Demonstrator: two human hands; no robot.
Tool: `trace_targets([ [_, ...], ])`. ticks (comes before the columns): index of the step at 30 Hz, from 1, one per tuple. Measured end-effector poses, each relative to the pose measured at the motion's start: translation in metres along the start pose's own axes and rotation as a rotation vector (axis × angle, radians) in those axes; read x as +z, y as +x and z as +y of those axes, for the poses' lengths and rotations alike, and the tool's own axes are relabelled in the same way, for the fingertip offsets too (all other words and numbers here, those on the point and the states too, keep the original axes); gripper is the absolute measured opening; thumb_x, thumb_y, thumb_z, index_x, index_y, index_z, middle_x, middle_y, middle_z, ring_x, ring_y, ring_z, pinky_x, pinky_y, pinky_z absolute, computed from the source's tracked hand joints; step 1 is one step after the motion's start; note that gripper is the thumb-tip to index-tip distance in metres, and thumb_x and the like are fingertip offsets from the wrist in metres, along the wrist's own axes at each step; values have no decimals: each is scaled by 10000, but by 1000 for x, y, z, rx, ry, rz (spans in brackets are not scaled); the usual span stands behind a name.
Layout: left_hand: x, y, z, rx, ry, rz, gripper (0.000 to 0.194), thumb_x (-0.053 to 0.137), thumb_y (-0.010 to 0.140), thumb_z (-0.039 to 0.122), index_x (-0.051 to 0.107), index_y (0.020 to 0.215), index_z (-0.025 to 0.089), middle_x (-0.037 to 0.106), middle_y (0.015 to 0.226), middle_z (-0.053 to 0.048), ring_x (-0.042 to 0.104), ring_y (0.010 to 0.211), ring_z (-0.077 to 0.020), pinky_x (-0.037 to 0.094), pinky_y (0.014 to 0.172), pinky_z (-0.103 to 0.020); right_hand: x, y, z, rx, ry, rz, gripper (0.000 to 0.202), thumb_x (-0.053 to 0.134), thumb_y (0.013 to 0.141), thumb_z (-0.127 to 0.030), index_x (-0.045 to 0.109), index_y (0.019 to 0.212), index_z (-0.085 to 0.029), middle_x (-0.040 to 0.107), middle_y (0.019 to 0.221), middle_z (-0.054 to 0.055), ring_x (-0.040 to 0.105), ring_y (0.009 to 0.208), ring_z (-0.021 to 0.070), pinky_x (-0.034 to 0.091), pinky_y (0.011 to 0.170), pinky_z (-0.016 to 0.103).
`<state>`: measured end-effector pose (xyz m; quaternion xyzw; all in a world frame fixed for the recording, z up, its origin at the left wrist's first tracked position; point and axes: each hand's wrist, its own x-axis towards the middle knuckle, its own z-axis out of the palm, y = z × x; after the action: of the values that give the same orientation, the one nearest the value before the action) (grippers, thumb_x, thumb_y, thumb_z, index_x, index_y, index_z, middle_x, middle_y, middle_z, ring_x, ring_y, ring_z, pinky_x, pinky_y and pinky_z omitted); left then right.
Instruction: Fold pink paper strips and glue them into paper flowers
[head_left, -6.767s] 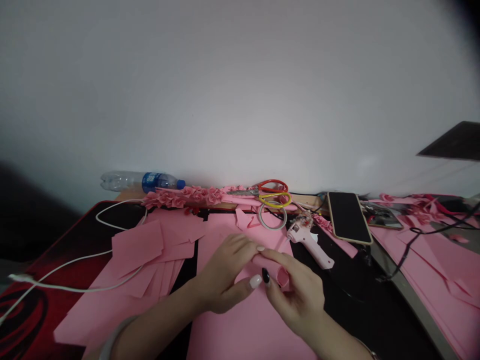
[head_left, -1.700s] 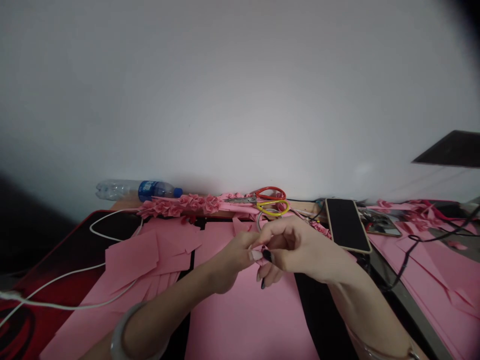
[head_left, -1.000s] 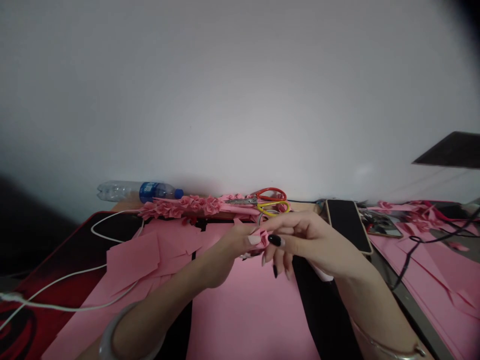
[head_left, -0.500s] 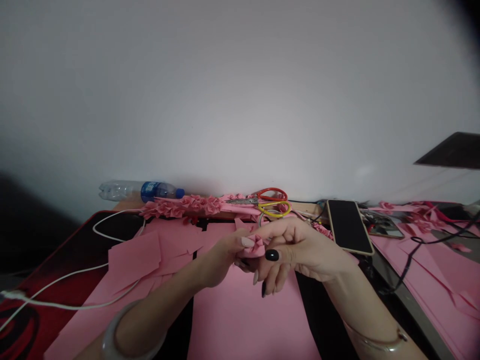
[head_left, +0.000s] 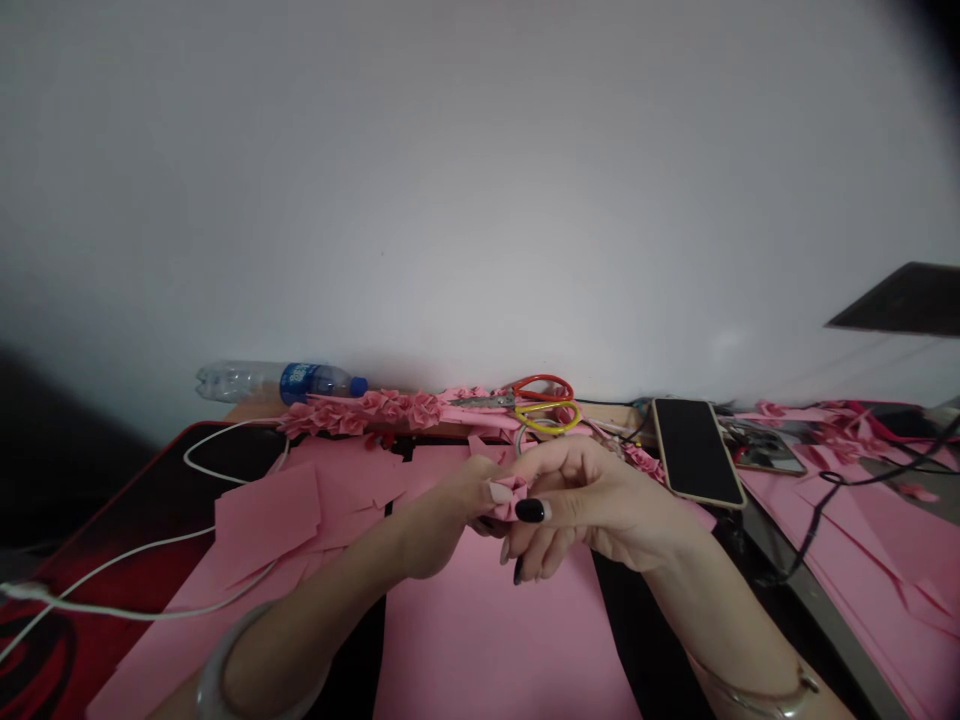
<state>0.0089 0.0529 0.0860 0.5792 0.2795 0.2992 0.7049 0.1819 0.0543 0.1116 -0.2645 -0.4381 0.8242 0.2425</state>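
Observation:
Between the fingertips of both hands is a small pink paper rose (head_left: 508,496), partly covered by the fingers. My left hand (head_left: 454,512) pinches it from the left, thumb on its near side. My right hand (head_left: 592,500) grips it from the right, the black-nailed thumb pressed against its petals and the lower fingers curled beneath. Below the hands lies a large pink paper sheet (head_left: 495,630). Several finished paper roses (head_left: 375,410) lie in a row behind the hands.
Scissors (head_left: 546,416) with red and yellow handles rest at the back, beside a plastic bottle (head_left: 255,382) on its side. A phone (head_left: 697,452) lies to the right. Cut pink squares (head_left: 270,520) and a white cable (head_left: 150,612) are on the left; more pink paper (head_left: 862,540) is at right.
The right thumb has shifted slightly left, further over the paper rose. The rose has turned a little in the fingers. Surrounding things stay where they were.

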Motion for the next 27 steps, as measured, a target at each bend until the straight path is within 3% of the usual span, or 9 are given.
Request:
trace_targets([
  [7, -3, -3, 1, 38, 91, 71, 293, 475, 749, 426, 438, 577, 192, 423, 503, 44, 378, 527, -118, 318, 571, -269, 5, -2, -3, 14, 39, 14, 181, 732, 756, -204, 658, 904, -132, 762, 777, 98, 740, 684, 199, 595, 546, 215],
  [12, -8, -2, -1, 143, 164, -71, 332, 406, 823, 367, 473, 552, 187, 480, 480, 17, 438, 521, -136, 356, 603, -281, 8, -1, -3, 29, 44, 66, 247, 758, 709, -227, 659, 921, -147, 760, 756, 79, 740, 687, 208, 594, 548, 220],
  [27, -11, 1, -7, 203, 182, -85, 293, 409, 819, 257, 513, 557, 178, 506, 517, 19, 461, 520, -130, 346, 558, -262, 5, 4, 4, 39, 25, 154, 238, 687, 668, -140, 675, 906, -149, 751, 719, 64, 735, 679, 192, 569, 548, 215],
])
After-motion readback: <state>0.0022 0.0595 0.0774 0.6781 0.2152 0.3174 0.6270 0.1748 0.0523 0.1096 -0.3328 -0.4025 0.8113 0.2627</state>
